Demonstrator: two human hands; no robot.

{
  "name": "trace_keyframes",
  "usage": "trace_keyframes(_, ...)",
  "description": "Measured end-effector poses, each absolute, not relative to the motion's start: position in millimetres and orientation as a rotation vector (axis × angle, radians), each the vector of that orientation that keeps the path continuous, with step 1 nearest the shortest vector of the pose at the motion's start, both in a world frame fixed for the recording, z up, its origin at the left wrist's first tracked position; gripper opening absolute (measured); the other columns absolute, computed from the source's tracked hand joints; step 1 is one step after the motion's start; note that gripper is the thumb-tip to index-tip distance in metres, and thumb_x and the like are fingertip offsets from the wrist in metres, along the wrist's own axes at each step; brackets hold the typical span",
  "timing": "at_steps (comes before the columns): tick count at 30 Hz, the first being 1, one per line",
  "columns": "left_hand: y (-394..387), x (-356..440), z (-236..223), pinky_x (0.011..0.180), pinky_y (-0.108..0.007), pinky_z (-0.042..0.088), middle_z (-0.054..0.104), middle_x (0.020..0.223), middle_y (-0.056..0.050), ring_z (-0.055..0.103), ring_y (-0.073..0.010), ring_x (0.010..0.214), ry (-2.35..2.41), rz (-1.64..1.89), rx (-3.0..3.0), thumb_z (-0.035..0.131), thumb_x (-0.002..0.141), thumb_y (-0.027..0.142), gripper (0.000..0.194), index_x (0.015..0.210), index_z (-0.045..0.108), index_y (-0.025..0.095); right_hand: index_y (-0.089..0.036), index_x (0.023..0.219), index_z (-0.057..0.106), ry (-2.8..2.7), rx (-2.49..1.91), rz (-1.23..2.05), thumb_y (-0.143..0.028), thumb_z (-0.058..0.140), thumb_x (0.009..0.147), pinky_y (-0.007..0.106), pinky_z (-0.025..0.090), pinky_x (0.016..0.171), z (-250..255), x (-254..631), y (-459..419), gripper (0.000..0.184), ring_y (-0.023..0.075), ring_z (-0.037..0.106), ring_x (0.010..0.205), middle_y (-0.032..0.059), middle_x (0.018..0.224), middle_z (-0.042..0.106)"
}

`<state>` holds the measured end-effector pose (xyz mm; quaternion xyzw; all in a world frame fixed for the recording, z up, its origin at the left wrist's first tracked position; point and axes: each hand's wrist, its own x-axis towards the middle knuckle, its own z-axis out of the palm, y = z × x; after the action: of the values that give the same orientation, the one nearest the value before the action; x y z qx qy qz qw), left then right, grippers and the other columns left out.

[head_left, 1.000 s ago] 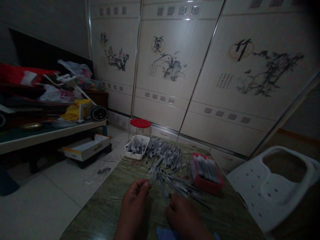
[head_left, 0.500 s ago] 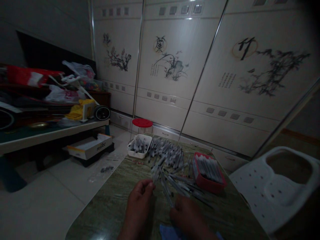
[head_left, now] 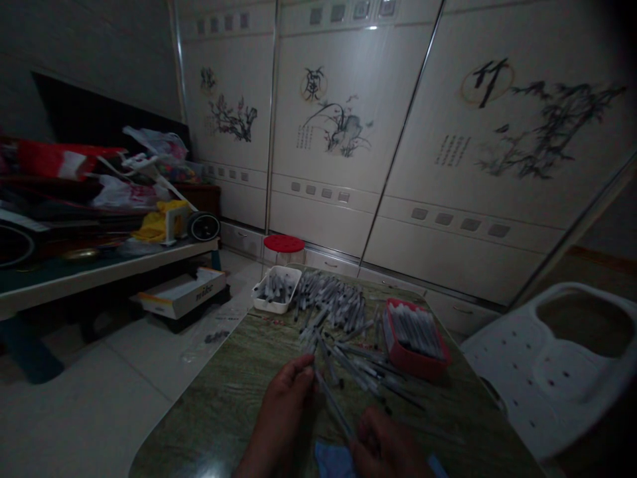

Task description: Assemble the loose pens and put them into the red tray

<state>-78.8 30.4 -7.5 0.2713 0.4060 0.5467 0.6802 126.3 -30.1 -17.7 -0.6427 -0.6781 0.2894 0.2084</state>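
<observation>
Pen is held slantwise over the table: far end pinched by the left hand, fingertips together; near end gripped in the curled right hand, long axis running forward-left from it. 蘭 and 竹 are read on the cabinet doors; seemingly "nike", dimly lit, on the white box

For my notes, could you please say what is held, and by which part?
A pen, its near end in the right hand, its far end apparently in the left hand.
</observation>
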Motion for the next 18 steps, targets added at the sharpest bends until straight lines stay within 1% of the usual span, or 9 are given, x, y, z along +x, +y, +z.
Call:
trace_keyframes(2,31.0,-78.8,-9.2,0.066,-0.025,0.051,0.076,0.086,-0.005,0.068,-0.0157,0.071,0.92,1.226,0.618,0.083,0.081,0.037,0.043,0.118,0.072,0.018,-0.022,0.087,0.06,-1.847,-1.759,0.852,-0.021,0.061,0.081,0.024,0.032,0.057,-18.4,129.5,-32.4,0.007,0.0144,0.054,0.063,-0.0034,0.07,0.06)
trace_keyframes(5,32.2,-78.4,-9.2,0.065,-0.023,0.05,0.076,0.088,-0.005,0.066,-0.0141,0.072,0.929,1.248,0.612,0.083,0.081,0.034,0.035,0.111,0.072,0.019,-0.022,0.097,0.064,-1.785,-1.686,0.942,-0.023,0.063,0.079,0.024,0.033,0.057,-12.8,134.9,-36.2,0.018,0.0136,0.052,0.061,-0.0052,0.07,0.056)
trace_keyframes(7,32.9,-77.4,-8.2,0.067,-0.022,0.051,0.075,0.088,-0.004,0.066,-0.0135,0.073,0.926,1.264,0.599,0.084,0.081,0.034,0.034,0.108,0.072,0.018,-0.021,0.099,0.066,-1.746,-1.663,0.968,-0.025,0.063,0.081,0.024,0.035,0.059,-7.7,138.9,-38.5,0.019,0.0138,0.053,0.063,-0.0043,0.072,0.057)
trace_keyframes(13,33.0,-70.7,-6.0,0.066,-0.022,0.052,0.075,0.085,-0.003,0.066,-0.0139,0.072,0.964,1.266,0.61,0.088,0.076,0.035,0.036,0.104,0.074,0.018,-0.02,0.096,0.067,-1.732,-1.701,0.924,-0.031,0.059,0.085,0.025,0.038,0.061,-7.1,146.3,-41.6,0.017,0.0158,0.059,0.066,-0.0021,0.073,0.062)
trace_keyframes(15,33.1,-69.1,-5.4,0.065,-0.022,0.052,0.074,0.082,-0.002,0.065,-0.0136,0.07,1.0,1.284,0.618,0.088,0.075,0.037,0.036,0.101,0.073,0.018,-0.019,0.1,0.069,-1.739,-1.725,0.865,-0.033,0.057,0.087,0.026,0.04,0.062,-10.2,145.9,-41.9,0.022,0.0174,0.062,0.069,0.0,0.075,0.066)
trace_keyframes(18,34.8,-72.0,-4.7,0.061,-0.023,0.05,0.072,0.077,0.0,0.063,-0.013,0.064,1.073,1.321,0.616,0.088,0.073,0.04,0.037,0.098,0.072,0.018,-0.017,0.112,0.071,-1.673,-1.773,0.77,-0.037,0.053,0.089,0.029,0.044,0.066,-11.2,147.3,-41.8,0.035,0.0209,0.066,0.073,0.0034,0.079,0.07)
